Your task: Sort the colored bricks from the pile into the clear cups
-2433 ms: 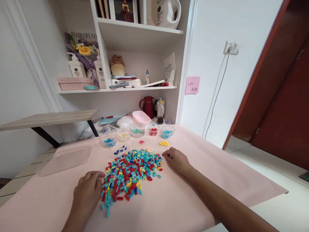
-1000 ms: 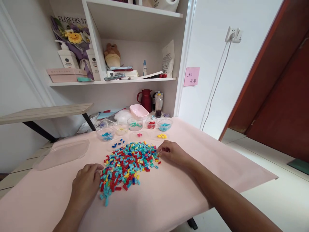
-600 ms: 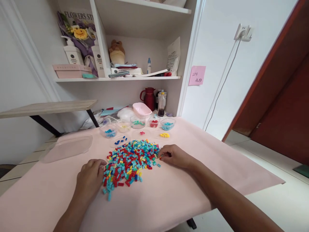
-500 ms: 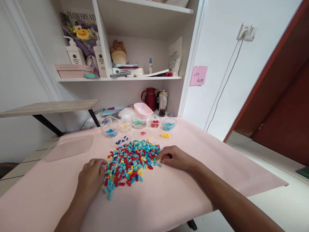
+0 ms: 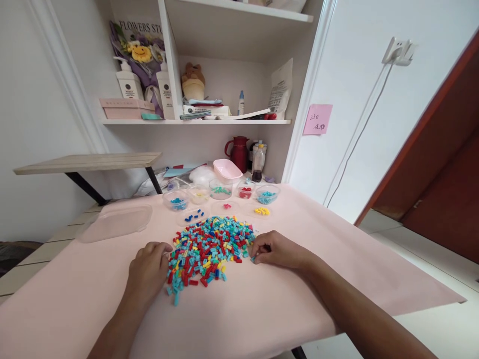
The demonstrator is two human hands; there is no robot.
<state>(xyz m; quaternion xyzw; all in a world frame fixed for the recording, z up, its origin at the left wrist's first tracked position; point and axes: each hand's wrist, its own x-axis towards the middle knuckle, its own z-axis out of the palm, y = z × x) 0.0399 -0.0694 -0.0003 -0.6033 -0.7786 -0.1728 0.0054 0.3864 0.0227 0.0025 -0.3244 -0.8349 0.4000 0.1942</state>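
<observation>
Out on the left, a thin clear lid (image 5: 116,223) lies flat on the pink cover (image 5: 93,299), and it looks bendy, so the rim would be the place to lift it. Next along comes the left hand (image 5: 148,267), fingers loosely curled together, thumb and forefinger at the edge of the heap; whether anything sits between them, I can't tell. And here's the heap of small bricks (image 5: 209,244), spread on the cover between the two hands, with red, light blue, yellow, green and dark blue all jumbled. They look like hard, smooth plastic, surely next to no weight each, stiff and not easily broken, but small enough to skid or flick away. Loose ones at the fringe, like the light-blue brick (image 5: 176,300) at the near left, should be easiest: fingertip and thumb across the long sides, lightly. Behind the heap, small shallow clear containers hold sorted colours, the red pieces (image 5: 245,192) among them. Over to the right, a light-blue piece (image 5: 253,260) shows right at the fingertips of the right hand (image 5: 279,249), thumb and forefinger nearly together, the others tucked in; a firm pinch or mere contact, I can't tell.
</observation>
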